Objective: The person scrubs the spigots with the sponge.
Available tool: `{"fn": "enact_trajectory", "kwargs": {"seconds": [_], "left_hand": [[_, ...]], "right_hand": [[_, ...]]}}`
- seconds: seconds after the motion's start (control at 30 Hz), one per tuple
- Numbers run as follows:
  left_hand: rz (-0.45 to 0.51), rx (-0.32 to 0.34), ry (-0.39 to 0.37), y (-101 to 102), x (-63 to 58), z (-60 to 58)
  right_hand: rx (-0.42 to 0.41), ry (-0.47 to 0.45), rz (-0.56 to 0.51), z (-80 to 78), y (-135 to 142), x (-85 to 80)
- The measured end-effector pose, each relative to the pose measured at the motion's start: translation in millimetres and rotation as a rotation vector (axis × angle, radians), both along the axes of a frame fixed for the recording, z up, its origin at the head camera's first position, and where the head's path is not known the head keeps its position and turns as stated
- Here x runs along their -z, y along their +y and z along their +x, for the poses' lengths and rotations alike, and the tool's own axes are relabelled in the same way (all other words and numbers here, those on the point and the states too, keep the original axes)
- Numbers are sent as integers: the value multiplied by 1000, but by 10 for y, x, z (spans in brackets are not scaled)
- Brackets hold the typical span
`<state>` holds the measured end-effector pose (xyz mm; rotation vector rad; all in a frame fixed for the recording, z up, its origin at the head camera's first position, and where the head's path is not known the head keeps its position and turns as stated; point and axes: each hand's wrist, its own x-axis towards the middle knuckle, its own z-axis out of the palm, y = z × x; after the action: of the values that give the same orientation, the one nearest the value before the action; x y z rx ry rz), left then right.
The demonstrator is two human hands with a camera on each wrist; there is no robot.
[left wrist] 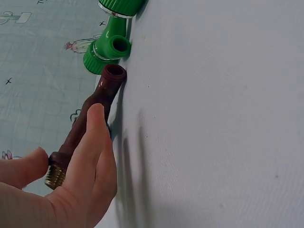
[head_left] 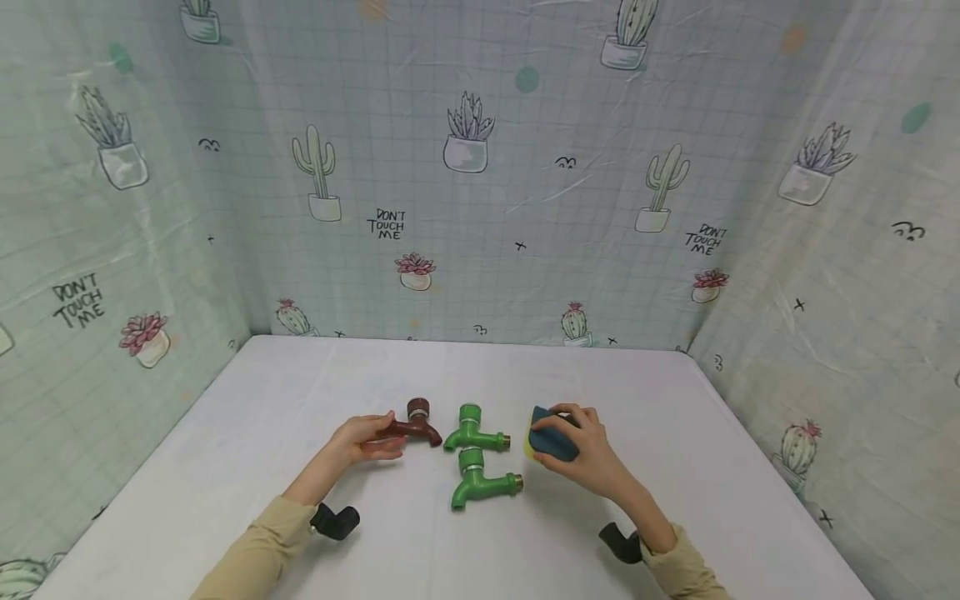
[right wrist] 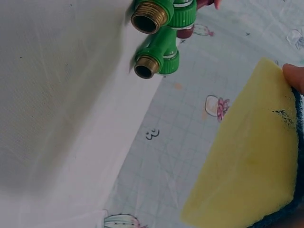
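My left hand (head_left: 366, 439) pinches a brown tap (head_left: 413, 429) near its brass-threaded end, thumb on one side and fingers along the other. The tap's outlet points to the right, toward the green taps. In the right hand (head_left: 592, 458) is a sponge (head_left: 553, 439), yellow on one side with a dark blue scouring layer, gripped between thumb and fingers. The right wrist view has its yellow face (right wrist: 251, 156) tilted above the table. Between the hands lie two green taps, a farther one (head_left: 471, 435) and a nearer one (head_left: 480, 486), brass threads facing right.
The white table (head_left: 420, 558) carries the taps. A patterned cactus-print sheet (head_left: 517, 275) hangs behind the table and along both sides. Black wrist-camera mounts (head_left: 335, 522) show at both wrists.
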<state>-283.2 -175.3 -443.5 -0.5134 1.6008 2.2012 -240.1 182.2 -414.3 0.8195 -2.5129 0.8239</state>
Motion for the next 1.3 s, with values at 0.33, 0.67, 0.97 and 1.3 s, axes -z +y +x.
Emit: {"fn": "enact_trajectory", "kwargs": {"seconds": [0.33, 0.67, 0.97, 1.3], "left_hand": [[-70, -6, 13, -52, -114, 93], [-29, -11, 37, -154, -214, 208], [11, -58, 52, -238, -182, 301], [-18, -30, 106, -199, -312, 516]], "right_hand": [[6, -42, 16, -48, -34, 63], [14, -7, 98, -119, 17, 138], [45, 12, 205, -93, 33, 201], [66, -61, 279, -85, 45, 279]]}}
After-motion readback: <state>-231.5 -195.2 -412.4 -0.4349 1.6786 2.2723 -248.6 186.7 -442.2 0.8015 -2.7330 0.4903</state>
